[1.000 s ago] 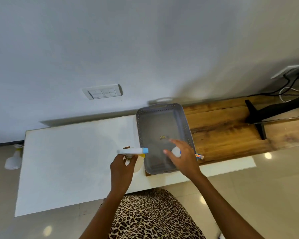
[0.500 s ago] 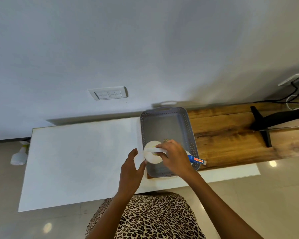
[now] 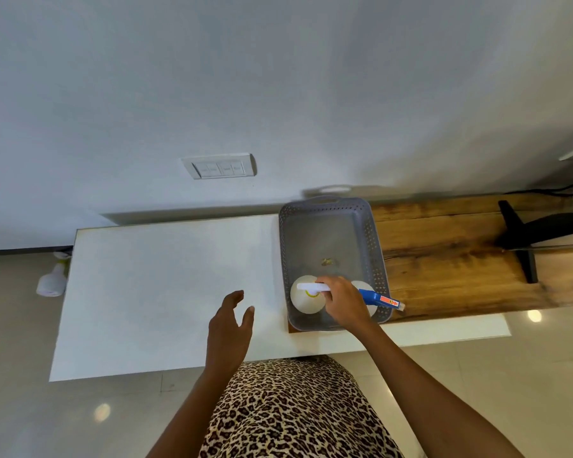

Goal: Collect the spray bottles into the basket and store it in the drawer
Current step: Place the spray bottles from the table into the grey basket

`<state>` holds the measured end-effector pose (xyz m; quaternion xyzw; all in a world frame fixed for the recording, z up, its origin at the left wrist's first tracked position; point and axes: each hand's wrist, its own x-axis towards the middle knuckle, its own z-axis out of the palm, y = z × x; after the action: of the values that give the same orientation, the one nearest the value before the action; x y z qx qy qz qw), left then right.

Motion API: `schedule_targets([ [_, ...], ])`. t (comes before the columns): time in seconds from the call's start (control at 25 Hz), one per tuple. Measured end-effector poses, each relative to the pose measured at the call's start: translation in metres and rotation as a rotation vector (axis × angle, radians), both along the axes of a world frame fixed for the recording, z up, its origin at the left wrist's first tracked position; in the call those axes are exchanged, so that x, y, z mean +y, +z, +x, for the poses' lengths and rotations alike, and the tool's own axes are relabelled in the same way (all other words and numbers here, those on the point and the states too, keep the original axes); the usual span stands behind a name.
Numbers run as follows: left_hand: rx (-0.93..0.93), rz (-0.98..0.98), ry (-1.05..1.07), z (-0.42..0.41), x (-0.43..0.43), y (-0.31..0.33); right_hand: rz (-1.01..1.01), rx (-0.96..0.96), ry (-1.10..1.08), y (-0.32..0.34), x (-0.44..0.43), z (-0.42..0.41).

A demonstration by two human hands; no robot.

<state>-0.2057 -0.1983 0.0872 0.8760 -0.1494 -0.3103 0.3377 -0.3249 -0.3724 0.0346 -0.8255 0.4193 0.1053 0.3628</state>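
At centre right of the frame, the basket [image 3: 331,206] holds two upright bottles: a white-nozzle bottle [image 3: 306,300], gripped at its head by the right hand [image 3: 343,302], and a blue-nozzle bottle [image 3: 374,297]. The left hand [image 3: 229,322] is open, empty. Likely remaining: third bottle [image 3: 51,282] on the floor [image 3: 14,358], far left; then the drawer, unseen.

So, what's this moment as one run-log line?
right hand grips white spray bottle in basket | blue-nozzle bottle beside | left hand open above table
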Motion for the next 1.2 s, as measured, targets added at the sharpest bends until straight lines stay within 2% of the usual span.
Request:
schedule_targets([
  [0.28, -0.045, -0.003, -0.023, 0.0, 0.0, 0.003, -0.018, 0.081, 0.117, -0.002, -0.002, -0.003],
  [0.48, -0.073, -0.038, -0.115, -0.004, 0.0, 0.011, -0.124, -0.054, 0.078, 0.019, 0.012, -0.017],
  [0.6, -0.068, -0.094, -0.212, -0.016, 0.005, 0.02, -0.26, -0.206, -0.048, 0.038, 0.032, -0.043],
  [0.76, -0.069, -0.147, -0.37, -0.041, 0.013, 0.03, -0.357, -0.283, -0.294, 0.061, 0.074, -0.091],
  [0.96, -0.054, -0.191, -0.587, -0.098, 0.019, 0.038, -0.354, -0.242, -0.572, 0.076, 0.138, -0.177],
  [1.2, -0.063, -0.2, -0.901, -0.198, -0.017, 0.04, -0.224, -0.14, -0.916, 0.076, 0.184, -0.308],
])
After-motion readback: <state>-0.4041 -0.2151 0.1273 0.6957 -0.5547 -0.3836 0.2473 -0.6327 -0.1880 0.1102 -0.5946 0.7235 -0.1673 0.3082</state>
